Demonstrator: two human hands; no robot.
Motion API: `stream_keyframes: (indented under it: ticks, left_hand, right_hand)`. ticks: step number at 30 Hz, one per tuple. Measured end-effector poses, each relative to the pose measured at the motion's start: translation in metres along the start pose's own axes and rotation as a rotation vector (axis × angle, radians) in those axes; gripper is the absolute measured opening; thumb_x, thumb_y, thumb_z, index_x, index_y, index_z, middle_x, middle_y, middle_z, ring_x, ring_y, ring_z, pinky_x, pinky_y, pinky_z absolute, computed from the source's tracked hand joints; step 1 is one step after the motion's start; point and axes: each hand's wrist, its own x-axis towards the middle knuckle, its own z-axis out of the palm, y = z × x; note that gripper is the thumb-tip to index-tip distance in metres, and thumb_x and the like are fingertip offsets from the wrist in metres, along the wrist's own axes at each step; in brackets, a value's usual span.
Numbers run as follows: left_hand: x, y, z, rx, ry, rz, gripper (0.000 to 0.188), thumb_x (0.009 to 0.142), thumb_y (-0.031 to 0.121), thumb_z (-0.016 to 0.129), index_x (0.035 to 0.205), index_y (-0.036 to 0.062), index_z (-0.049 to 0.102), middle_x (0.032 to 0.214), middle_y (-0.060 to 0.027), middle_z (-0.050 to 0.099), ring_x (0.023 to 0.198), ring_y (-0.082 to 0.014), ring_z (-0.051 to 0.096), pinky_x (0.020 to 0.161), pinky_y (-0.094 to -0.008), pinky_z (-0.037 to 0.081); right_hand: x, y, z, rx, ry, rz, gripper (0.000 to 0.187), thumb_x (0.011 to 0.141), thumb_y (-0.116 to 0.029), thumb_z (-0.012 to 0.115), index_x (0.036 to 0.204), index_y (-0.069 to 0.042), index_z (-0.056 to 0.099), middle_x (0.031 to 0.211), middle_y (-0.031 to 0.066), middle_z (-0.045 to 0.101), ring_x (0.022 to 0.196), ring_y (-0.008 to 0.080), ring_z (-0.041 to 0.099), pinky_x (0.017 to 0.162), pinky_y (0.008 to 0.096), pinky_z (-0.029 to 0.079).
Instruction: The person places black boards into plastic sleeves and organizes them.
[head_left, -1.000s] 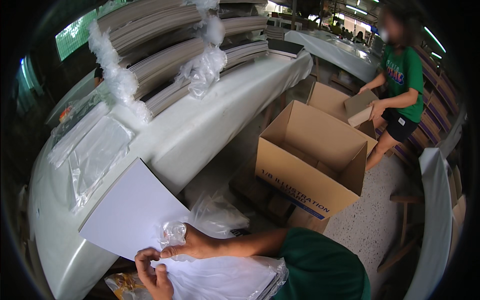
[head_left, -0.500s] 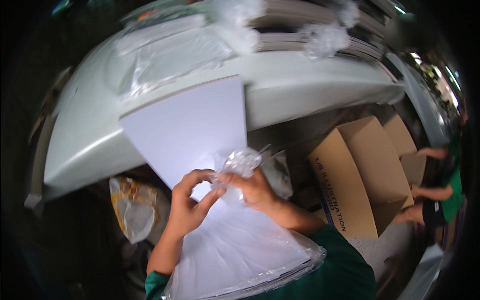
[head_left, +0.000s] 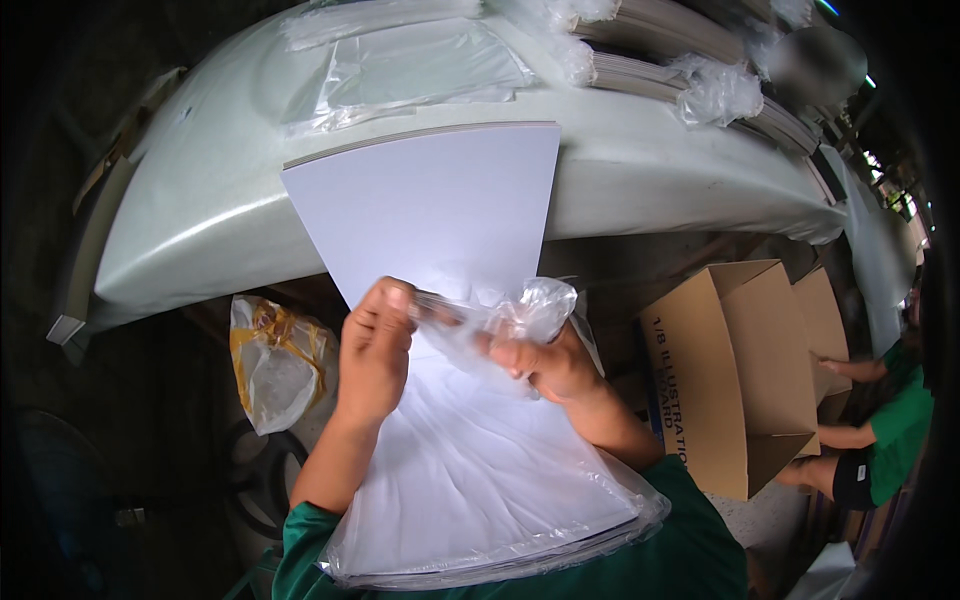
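A stack of white boards (head_left: 430, 200) leans from my lap onto the table edge, its far end bare. Clear plastic wrap (head_left: 480, 470) covers the near part, with its closed end by my body. My left hand (head_left: 375, 345) is closed on a stretched strip of the plastic above the boards. To its right, my right hand (head_left: 560, 365) grips a bunched wad of clear plastic (head_left: 545, 305), fingers partly blurred and hidden by it. The film is pulled taut between both hands.
The table (head_left: 200, 220) has a pale green cover, flat plastic bags (head_left: 430, 60) and wrapped board stacks (head_left: 650, 85). An open cardboard box (head_left: 700, 390) stands right, beside a co-worker in a green shirt (head_left: 895, 430). A plastic sack with yellow tape (head_left: 280, 365) lies left.
My hands have moved apart, stretching the plastic between them. My left hand has risen and its fingers have closed. The whole view has shifted slightly.
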Motion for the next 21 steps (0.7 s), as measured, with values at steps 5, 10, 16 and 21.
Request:
stream_keyframes:
  ticks: [5,10,16,21]
  left_hand:
    - [-0.01,0.001,-0.016,0.198,-0.185,-0.368,0.025,0.088,0.028,0.046,0.078,0.0065,0.053,0.063,-0.0016,0.051,0.053,-0.0104,0.047,0.056,-0.0226,0.04]
    - [-0.014,-0.002,-0.032,0.45,-0.852,-0.179,0.021,0.086,0.025,0.05,0.079,0.0083,0.061,0.071,-0.0068,0.058,0.066,-0.0152,0.054,0.068,-0.0293,0.043]
    - [-0.006,0.036,-0.073,-0.465,0.012,-0.003,0.03,0.09,0.033,0.035,0.09,0.0093,0.054,0.068,-0.0057,0.057,0.063,-0.0142,0.055,0.068,-0.032,0.046]
    - [-0.012,0.004,-0.069,0.468,-0.644,-0.348,0.025,0.081,0.019,0.058,0.096,-0.0004,0.057,0.063,-0.0025,0.058,0.065,-0.0073,0.053,0.061,-0.0225,0.042]
  right_hand:
    - [-0.005,-0.004,-0.011,0.031,0.119,-0.098,0.017,0.073,-0.008,0.063,0.085,-0.003,0.052,0.067,0.0034,0.055,0.06,0.0104,0.054,0.053,0.0227,0.042]
    - [-0.009,-0.03,-0.026,0.421,0.379,-0.146,0.02,0.076,-0.01,0.061,0.092,-0.008,0.049,0.073,0.0018,0.054,0.061,0.0103,0.054,0.052,0.0246,0.044]
    - [-0.019,-0.02,-0.063,-0.498,-0.193,-0.173,0.017,0.078,-0.011,0.061,0.089,-0.002,0.052,0.074,0.0018,0.051,0.07,0.0115,0.05,0.065,0.0233,0.041]
    - [-0.011,-0.03,-0.067,0.608,0.241,-0.158,0.015,0.086,-0.016,0.048,0.091,-0.004,0.054,0.072,0.0068,0.054,0.069,0.015,0.055,0.068,0.0308,0.047]
